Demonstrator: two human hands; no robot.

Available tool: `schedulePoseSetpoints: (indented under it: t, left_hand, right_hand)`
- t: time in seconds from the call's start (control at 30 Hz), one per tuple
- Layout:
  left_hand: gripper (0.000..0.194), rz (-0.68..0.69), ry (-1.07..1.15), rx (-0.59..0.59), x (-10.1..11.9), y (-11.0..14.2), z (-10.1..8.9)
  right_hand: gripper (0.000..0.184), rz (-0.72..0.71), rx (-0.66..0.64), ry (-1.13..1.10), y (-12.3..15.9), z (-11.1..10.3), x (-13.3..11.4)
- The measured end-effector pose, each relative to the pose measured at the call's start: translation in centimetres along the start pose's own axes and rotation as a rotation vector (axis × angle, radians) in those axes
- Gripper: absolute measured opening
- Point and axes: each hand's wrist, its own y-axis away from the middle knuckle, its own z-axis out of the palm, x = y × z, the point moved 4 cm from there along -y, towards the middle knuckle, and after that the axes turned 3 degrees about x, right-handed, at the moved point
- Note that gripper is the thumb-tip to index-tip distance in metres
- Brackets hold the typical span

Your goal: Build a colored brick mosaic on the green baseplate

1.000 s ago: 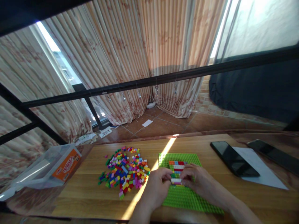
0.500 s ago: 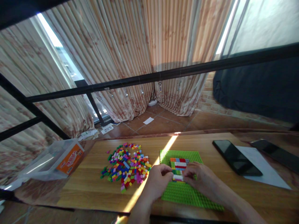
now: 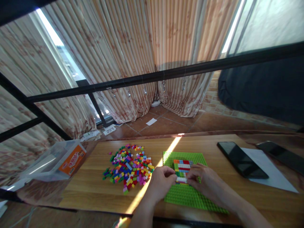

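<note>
A light green studded baseplate [image 3: 190,198] lies on the wooden table [image 3: 95,186]. A patch of small coloured bricks [image 3: 182,165] is built on its far half. My left hand [image 3: 162,182] and my right hand [image 3: 201,180] meet at the near edge of that patch, fingers curled in a pinch on a small white brick [image 3: 181,179] between them. A loose heap of small coloured bricks [image 3: 129,167] lies left of the plate, just beyond my left hand.
A clear plastic box with an orange label [image 3: 60,160] rests at the table's left end. Two dark phones [image 3: 241,160] [image 3: 280,155] and a white sheet [image 3: 268,169] lie on the right. A black metal bar [image 3: 166,74] crosses above, with curtains [image 3: 133,47] behind.
Both hands stay pinched at the near edge of the brick patch. The view has shifted slightly, so the table sits a little higher in frame.
</note>
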Motion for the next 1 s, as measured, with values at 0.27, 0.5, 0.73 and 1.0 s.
schedulePoseSetpoints:
  t: [0.27, 0.5, 0.73, 1.0]
  left_hand:
    - [0.016, -0.069, 0.042, 0.004, 0.26, 0.04, 0.1]
    - [0.014, -0.09, 0.072, 0.032, 0.01, -0.01, 0.35]
    - [0.012, -0.029, -0.043, 0.097, 0.39, 0.19, 0.22]
    - [0.012, -0.022, -0.078, 0.119, 0.5, 0.36, 0.37]
  right_hand:
    - [0.019, -0.009, 0.002, 0.004, -0.02, 0.05, 0.01]
    - [0.019, 0.005, -0.002, -0.012, -0.01, 0.05, -0.07]
    - [0.018, 0.04, 0.001, -0.013, 0.11, 0.3, 0.31]
    - [0.017, 0.068, 0.007, -0.028, 0.13, 0.66, 0.74]
